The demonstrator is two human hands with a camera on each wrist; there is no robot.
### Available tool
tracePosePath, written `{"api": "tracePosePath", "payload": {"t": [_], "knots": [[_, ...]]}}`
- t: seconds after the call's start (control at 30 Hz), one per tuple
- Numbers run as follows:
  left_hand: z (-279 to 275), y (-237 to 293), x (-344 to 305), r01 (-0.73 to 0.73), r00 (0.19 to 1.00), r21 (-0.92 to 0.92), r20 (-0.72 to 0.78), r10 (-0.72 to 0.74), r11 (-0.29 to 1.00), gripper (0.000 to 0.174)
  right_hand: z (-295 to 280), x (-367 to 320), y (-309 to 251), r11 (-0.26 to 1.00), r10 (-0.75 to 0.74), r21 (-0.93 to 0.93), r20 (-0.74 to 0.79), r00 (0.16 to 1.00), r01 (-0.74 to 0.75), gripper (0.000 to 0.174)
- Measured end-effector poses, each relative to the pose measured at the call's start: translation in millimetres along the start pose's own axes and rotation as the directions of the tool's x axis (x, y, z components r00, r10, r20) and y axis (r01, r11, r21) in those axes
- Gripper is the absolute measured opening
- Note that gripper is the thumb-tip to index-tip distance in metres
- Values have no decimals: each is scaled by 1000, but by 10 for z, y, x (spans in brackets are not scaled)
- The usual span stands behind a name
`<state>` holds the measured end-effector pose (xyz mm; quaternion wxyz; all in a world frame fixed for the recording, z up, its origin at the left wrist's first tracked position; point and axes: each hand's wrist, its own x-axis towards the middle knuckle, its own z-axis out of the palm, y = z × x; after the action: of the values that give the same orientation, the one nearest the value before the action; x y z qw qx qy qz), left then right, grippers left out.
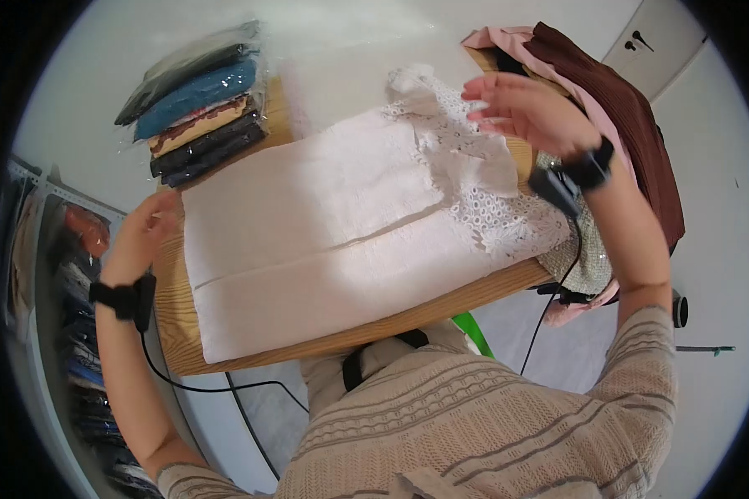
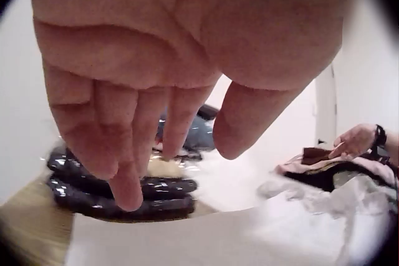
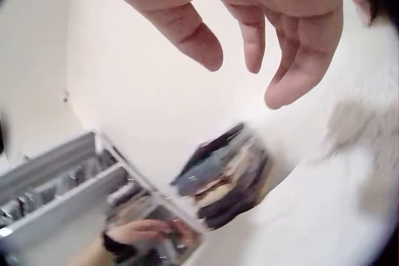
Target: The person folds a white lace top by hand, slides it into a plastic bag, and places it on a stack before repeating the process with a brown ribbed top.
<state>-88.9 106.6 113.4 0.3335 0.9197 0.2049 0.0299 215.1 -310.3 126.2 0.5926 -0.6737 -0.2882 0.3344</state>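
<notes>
A white garment (image 1: 308,216) with eyelet lace lies spread over the wooden table, its folded panels meeting along a lengthwise line. The lace part (image 1: 508,220) is bunched at the right end. My left hand (image 1: 146,233) is beside the garment's left edge, fingers loosely extended and holding nothing; the left wrist view shows its palm (image 2: 187,48) over the garment's edge. Raised above the lace end, my right hand (image 1: 533,112) has its fingers spread and slightly bent. Nothing sits between its fingers (image 3: 299,66) in the right wrist view.
Several garments in clear plastic bags (image 1: 195,108) are stacked at the back left. Pink and brown clothes (image 1: 616,100) and a sequined piece (image 1: 591,258) drape over the table's right end. Clear plastic (image 1: 341,79) lies behind the garment. A shelf rack (image 1: 37,249) stands left; cables hang from both wrists.
</notes>
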Motion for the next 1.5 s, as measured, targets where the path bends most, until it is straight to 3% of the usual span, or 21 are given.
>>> {"api": "tracePosePath", "payload": {"t": [0.1,0.17,0.23,0.33,0.37,0.43,0.5,0.57,0.7,0.73,0.77,0.83,0.9,0.97,1.0,1.1,1.23,1.3,1.37,1.43,1.5], "knots": [[-247,-581,351,-12,1000,124,3,11,992,37,-247,615,34,973,72,-210,-119,990,-96,35],[-200,-707,500,3,1000,87,1,-3,996,36,-467,1116,153,902,140,-407,-47,989,-147,40],[-145,-801,683,16,1000,50,-3,-16,999,34,-613,1695,316,563,139,-825,31,990,-53,51],[54,-946,934,-74,997,197,41,67,978,32,-574,2151,418,419,254,-898,-27,967,-134,65],[71,-981,1000,-125,992,237,41,118,964,33,-535,2185,449,379,116,-925,41,992,-6,66],[115,-827,1025,-101,994,335,66,84,937,35,-618,2428,693,434,14,-885,193,981,168,65],[148,-937,1123,-148,989,321,59,136,935,34,-574,2532,808,447,-4,-863,260,965,235,48],[185,-981,1118,-55,998,275,26,49,960,35,-522,2641,907,523,6,-800,348,937,294,45],[280,-1082,1291,12,999,248,38,-22,969,37,-673,2690,1148,390,-120,-868,281,952,306,38],[301,-1139,1332,-5,997,307,74,-19,952,38,-595,2536,1013,286,-128,-906,286,950,311,30],[337,-1058,1262,-37,999,429,26,29,903,34,-531,2416,859,289,-119,-912,269,956,292,30],[358,-1071,1276,-3,999,418,40,-16,908,33,-463,2262,687,550,-71,-835,-34,997,11,29],[364,-1138,1300,-11,999,451,37,-6,893,32,-609,2374,703,620,-98,-785,-81,992,-3,37],[374,-1120,1300,-17,1000,485,26,5,875,31,-626,2345,606,806,10,-573,-234,972,-146,44],[368,-1109,1295,19,999,449,23,-33,893,31,-621,2308,587,640,-136,-760,-258,957,-114,46],[375,-1197,1299,38,999,417,16,-49,908,31,-689,2389,776,565,-239,-816,-299,924,-118,49],[301,-1179,1218,55,996,430,36,-78,901,31,-731,2455,982,756,-46,-651,-153,987,-66,45],[252,-1285,1206,58,997,395,30,-76,917,30,-730,2370,910,417,53,-908,75,996,46,43],[201,-1377,1213,57,997,361,27,-72,931,29,-750,2371,911,444,138,-896,40,990,-25,41],[168,-1430,1207,137,988,484,-4,-154,864,31,-801,2402,954,368,-12,-929,-59,998,-50,41],[174,-1437,1188,135,989,493,-13,-148,860,32,-828,2385,961,425,9,-903,-57,998,-55,43]]}}
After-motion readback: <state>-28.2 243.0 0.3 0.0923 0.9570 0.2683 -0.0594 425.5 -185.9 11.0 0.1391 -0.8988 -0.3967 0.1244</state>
